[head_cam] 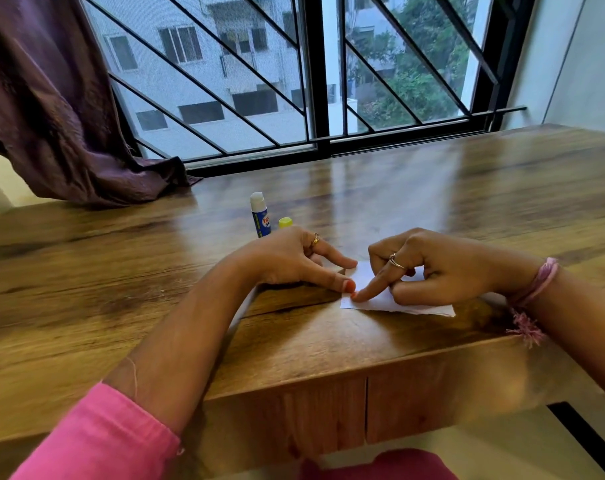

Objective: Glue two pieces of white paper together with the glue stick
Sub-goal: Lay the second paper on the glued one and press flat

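A small piece of white paper (367,271) lies flat on the wooden table (432,202), mostly hidden under my hands; I cannot tell whether it is one sheet or two stacked. My left hand (294,261) rests on the paper's left edge with two fingertips down. My right hand (432,268) presses its index fingertip on the paper's lower left part, other fingers curled. The blue glue stick (260,216) stands upright and uncapped behind my left hand, white glue showing. Its yellow cap (285,222) sits just to its right.
A purple curtain (58,116) drapes onto the table's far left corner. A barred window (311,81) runs along the back edge. The table's front edge (328,375) is close below my hands, with a drawer front under it.
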`<state>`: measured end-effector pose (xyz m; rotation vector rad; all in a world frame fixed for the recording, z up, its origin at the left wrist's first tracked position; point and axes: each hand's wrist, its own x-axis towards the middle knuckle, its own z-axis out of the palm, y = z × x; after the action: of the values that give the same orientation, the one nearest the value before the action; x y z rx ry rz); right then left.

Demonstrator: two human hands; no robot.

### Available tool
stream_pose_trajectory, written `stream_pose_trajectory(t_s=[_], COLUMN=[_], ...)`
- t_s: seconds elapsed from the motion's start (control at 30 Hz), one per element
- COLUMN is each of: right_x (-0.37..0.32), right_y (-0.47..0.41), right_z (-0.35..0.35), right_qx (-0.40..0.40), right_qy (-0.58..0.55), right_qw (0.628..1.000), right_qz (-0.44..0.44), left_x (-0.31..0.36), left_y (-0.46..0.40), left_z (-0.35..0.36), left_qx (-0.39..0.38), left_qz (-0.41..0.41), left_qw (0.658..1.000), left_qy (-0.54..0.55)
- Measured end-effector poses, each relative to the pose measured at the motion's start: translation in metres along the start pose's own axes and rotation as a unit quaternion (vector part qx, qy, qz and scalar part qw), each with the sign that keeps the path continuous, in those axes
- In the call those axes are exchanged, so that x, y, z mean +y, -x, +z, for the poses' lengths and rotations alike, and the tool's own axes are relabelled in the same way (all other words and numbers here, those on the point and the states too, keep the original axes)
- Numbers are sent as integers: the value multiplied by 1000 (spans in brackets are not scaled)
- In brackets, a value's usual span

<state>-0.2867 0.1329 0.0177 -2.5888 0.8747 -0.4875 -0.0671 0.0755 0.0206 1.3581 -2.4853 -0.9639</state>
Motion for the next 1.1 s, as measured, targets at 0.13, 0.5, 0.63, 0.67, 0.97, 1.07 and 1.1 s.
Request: stream_pose_trajectory(t_s=[0.13,0.5,0.63,0.67,0.97,1.07,1.1], right_x=[1,-1,0,1,8,7,9], right_y=[8,27,30,32,41,39,38], right_z=[0,1,-1,-2,-6,-2,0], right_qx=[9,35,52,54,84,106,108], right_qy=[7,6,-26,-35,-63,-26,-2], right_qw=[1000,999,998,998,994,994,993], right_qz=[-4,14,13,15,32,31,40], left_x=[-1,-1,-2,-2,-5,-7,-8], left_y=[-1,-1,-1,-1,0,1,1], left_z=[0,-1,-1,-1,-4,-6,-6], left_qx=[9,0,-4,-4,-10,-8,-7], left_qz=[2,0,3,5,15,23,29], left_qw=[1000,1000,1000,1000,1000,999,999], left_qy=[1,-8,-3,-2,-20,-34,-36])
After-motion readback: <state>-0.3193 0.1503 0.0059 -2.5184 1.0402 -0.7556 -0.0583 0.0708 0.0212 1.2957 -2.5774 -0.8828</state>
